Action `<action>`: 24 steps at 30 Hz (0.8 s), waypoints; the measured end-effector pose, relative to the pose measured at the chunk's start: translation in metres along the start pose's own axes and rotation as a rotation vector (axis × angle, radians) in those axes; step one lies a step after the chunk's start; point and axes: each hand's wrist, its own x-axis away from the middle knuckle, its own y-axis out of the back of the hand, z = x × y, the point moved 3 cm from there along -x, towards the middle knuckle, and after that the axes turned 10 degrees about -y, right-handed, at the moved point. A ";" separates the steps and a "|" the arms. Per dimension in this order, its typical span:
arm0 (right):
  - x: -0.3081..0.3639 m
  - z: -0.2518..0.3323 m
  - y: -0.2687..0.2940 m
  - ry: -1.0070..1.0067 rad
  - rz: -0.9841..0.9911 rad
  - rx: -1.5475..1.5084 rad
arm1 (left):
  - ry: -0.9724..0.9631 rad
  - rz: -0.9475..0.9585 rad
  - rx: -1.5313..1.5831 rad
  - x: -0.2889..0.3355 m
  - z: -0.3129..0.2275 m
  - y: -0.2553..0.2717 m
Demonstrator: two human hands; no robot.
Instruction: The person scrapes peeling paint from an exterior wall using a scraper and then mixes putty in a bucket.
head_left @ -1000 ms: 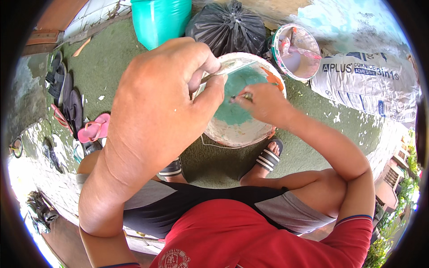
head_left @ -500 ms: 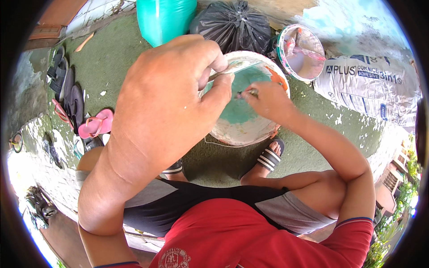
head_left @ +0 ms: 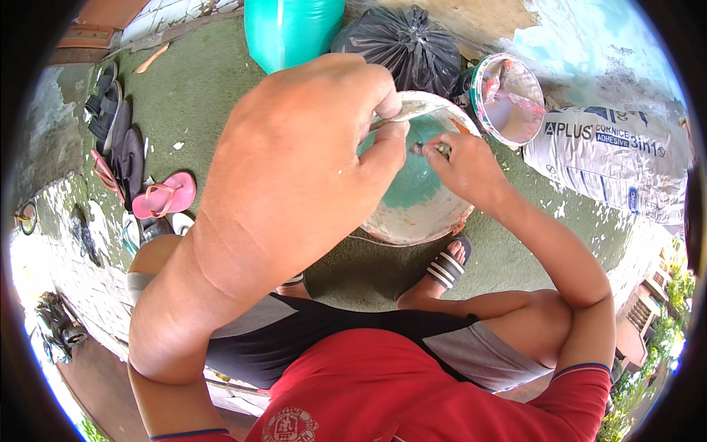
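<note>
A large off-white bucket (head_left: pixel 442 214) with green liquid (head_left: pixel 405 180) in it stands on the ground between my feet. My left hand (head_left: pixel 302 155), raised large in front of the bucket, has thumb and fingers pinched on a thin pale thing (head_left: pixel 403 115); its kind I cannot make out, and the hand covers the bucket's left side. Over the bucket's right half, my right hand (head_left: pixel 471 169) is closed with the fingers curled. A small pinkish-grey tip (head_left: pixel 417 148) shows at its fingertips above the green liquid; the rest is hidden in the fingers.
Behind the bucket are a turquoise sack (head_left: pixel 291 33) and a tied black bag (head_left: pixel 401 48). A smaller paint-smeared bucket (head_left: pixel 486 121) and a white-grey printed bag (head_left: pixel 604 166) stand to the right. Sandals (head_left: pixel 166 195) line the left; my sandalled foot (head_left: pixel 445 269) is close by.
The whole view has shifted, so bucket and surroundings sit further right and slightly lower. My right hand has moved a little right over the bucket. The left hand keeps its pinch.
</note>
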 end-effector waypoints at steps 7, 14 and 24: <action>-0.004 -0.003 -0.027 0.101 -0.053 -0.052 | 0.019 0.015 0.003 0.000 -0.001 -0.001; 0.000 -0.005 -0.010 0.116 -0.004 -0.021 | 0.010 0.007 -0.005 -0.002 0.000 0.000; 0.005 0.001 0.022 0.077 -0.008 0.252 | 0.022 0.019 0.014 -0.002 0.002 -0.002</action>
